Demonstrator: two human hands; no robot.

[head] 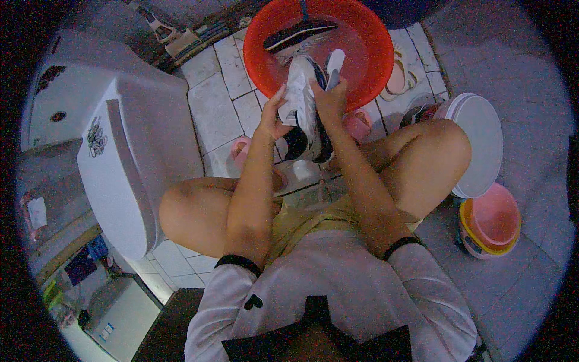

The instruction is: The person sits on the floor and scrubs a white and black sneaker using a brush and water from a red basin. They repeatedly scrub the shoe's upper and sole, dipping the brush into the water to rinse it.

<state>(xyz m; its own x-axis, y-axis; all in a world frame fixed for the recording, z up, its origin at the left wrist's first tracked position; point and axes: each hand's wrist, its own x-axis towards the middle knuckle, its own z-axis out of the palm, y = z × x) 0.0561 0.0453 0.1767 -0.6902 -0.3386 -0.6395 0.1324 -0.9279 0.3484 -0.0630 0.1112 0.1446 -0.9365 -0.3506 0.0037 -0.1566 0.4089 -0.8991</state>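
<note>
A white and black sports shoe [302, 90] is held over the near rim of a red plastic basin [382, 50]. Wrapped around its left side is my left hand [273, 116]. Against its right side, my right hand [332, 102] grips a white-and-grey handle [335, 63], which points away from me. Whatever is at the handle's other end is hidden by the hand and shoe. In the basin, a second shoe [298, 35], dark with a pale sole edge, lies in cloudy water.
White sandals [397, 79] sit right of the basin; pink slippers [359, 124] are on my feet. A white lidded bucket [479, 145] and stacked pink and yellow basins [495, 215] stand by my right knee. At left is a white toilet [120, 181].
</note>
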